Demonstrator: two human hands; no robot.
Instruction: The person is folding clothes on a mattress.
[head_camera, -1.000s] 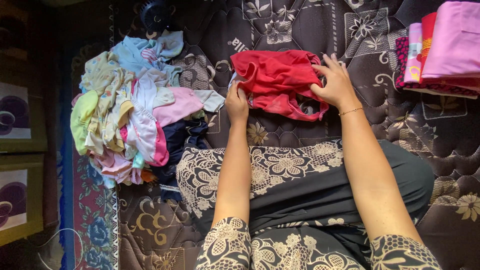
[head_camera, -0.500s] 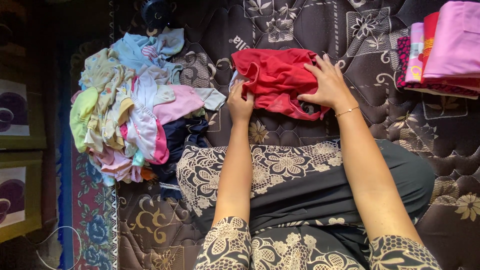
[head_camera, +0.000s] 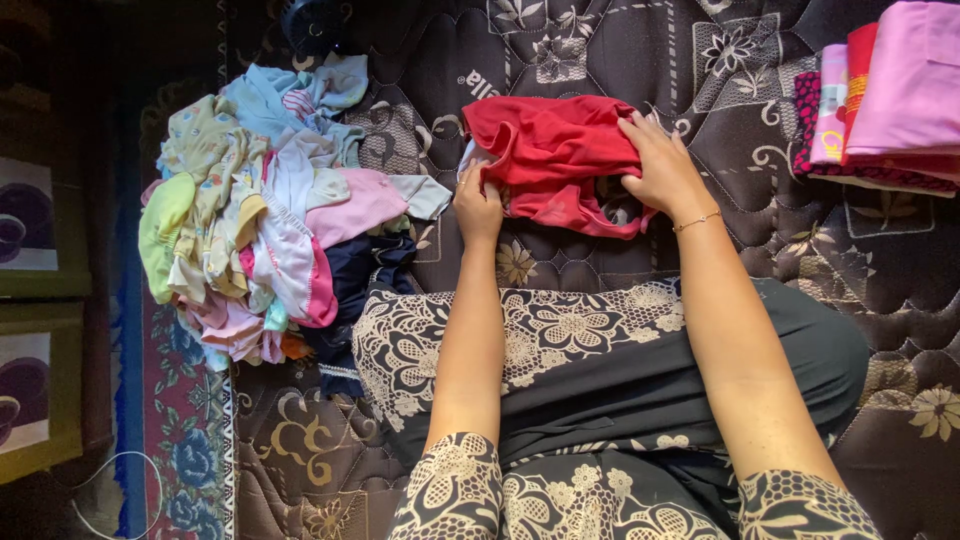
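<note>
— On the mattress (head_camera: 780, 250), what's w/ the hands?

— Left hand (head_camera: 478, 208) is curled tight, pinching the near-left edge of the red cloth (head_camera: 550, 140). Right hand (head_camera: 660, 170) lies over the cloth's right end, fingers bent down into the fabric, gripping it. A thin bracelet (head_camera: 698, 222) sits on that wrist.

— And the cloth itself?

— Bunched up on the mattress, straight ahead of the person, btwn both hands. Part folded, creased; a loop of its hem hangs out at the near side.

— What's around it?

— To the left, a loose pile (head_camera: 270, 210) of unsorted clothes: pale yellow, pink, light blue, white, w/ a navy piece at the near edge. It's near the left hand but not touching it. Top right, a neat stack (head_camera: 890, 100) of folded things, pink on top, red and a dotted dark piece under; well apart from the right hand. Nothing lies btwn the hands and the cloth. The person's lap (head_camera: 600, 380), in dark fabric w/ a cream lace-like print, fills the near side, just short of the cloth.

— Textures?

— Mattress is dark brown, quilted in diamonds w/ flower motifs. Red cloth looks thin, soft, slightly shiny. Pile looks like soft cotton, rumpled. Far left, a rug (head_camera: 185, 420) w/ blue flowers on red, along the mattress edge.
</note>
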